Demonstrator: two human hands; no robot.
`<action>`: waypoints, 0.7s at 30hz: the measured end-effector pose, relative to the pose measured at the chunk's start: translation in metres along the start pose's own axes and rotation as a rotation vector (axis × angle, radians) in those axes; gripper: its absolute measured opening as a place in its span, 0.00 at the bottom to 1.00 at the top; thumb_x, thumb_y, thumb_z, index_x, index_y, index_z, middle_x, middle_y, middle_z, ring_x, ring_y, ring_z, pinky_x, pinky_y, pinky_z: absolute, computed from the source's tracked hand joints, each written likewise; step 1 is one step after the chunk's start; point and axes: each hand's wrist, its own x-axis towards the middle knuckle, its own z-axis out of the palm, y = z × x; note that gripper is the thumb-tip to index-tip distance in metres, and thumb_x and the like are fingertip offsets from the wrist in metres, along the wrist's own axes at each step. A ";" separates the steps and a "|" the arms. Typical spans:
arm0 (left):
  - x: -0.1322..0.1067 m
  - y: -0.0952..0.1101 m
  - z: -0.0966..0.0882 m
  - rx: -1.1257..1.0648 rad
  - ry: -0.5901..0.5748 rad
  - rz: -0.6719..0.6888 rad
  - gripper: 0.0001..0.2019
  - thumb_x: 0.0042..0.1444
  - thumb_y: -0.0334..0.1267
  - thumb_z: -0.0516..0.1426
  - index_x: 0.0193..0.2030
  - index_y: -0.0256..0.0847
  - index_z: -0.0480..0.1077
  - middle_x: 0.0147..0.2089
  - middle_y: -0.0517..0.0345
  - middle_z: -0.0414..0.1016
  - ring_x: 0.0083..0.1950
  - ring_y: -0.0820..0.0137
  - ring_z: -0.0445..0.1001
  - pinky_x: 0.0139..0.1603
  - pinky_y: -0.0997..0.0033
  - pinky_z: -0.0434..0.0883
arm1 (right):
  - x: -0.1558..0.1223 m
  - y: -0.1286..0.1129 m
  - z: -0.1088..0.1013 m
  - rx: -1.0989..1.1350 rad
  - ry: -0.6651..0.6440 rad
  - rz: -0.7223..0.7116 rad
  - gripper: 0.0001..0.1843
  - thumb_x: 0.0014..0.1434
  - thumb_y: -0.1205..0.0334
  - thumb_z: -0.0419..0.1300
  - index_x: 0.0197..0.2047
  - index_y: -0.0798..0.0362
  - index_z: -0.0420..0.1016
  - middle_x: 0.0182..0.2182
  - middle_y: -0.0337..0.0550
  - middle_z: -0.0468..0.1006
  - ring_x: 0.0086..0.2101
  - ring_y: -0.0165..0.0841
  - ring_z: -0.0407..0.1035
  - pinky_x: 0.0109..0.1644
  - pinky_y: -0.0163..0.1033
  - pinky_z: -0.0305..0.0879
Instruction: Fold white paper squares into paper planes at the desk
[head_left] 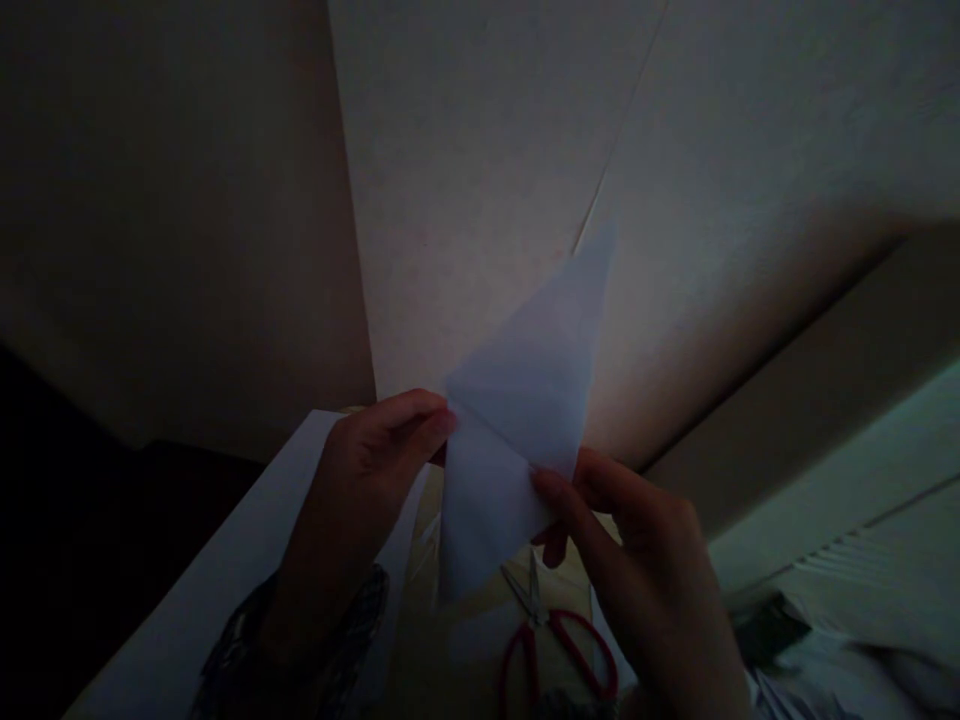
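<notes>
A pale folded sheet of paper (525,400) is held up in front of me; it narrows to a point at the upper right and has a crease across its middle. My left hand (367,480) pinches its left edge at the crease. My right hand (645,570) pinches its lower right edge between thumb and fingers. The scene is dim.
Red-handled scissors (551,635) lie below the paper on the surface. A white sheet (225,580) lies under my left forearm. Large cardboard-like panels (487,150) rise behind. Dark objects (772,625) lie at the lower right.
</notes>
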 end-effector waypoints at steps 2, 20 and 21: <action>0.000 0.002 -0.002 -0.011 -0.053 -0.015 0.07 0.47 0.36 0.60 0.21 0.41 0.69 0.22 0.65 0.71 0.25 0.75 0.70 0.27 0.80 0.69 | -0.002 -0.001 0.002 -0.008 0.034 0.001 0.19 0.60 0.56 0.56 0.20 0.52 0.69 0.15 0.33 0.71 0.19 0.25 0.67 0.23 0.29 0.57; -0.006 -0.004 -0.009 -0.012 -0.227 -0.066 0.04 0.47 0.36 0.60 0.25 0.41 0.70 0.26 0.60 0.75 0.29 0.70 0.74 0.29 0.76 0.70 | -0.009 0.001 0.013 0.009 0.248 0.002 0.20 0.60 0.55 0.57 0.18 0.51 0.68 0.18 0.35 0.74 0.22 0.27 0.68 0.26 0.31 0.58; -0.006 -0.005 -0.008 -0.006 -0.251 -0.073 0.06 0.48 0.38 0.60 0.24 0.41 0.68 0.24 0.61 0.73 0.27 0.71 0.72 0.28 0.77 0.69 | -0.009 0.001 0.014 0.010 0.255 0.012 0.20 0.60 0.56 0.57 0.18 0.52 0.68 0.18 0.35 0.74 0.21 0.27 0.68 0.26 0.31 0.58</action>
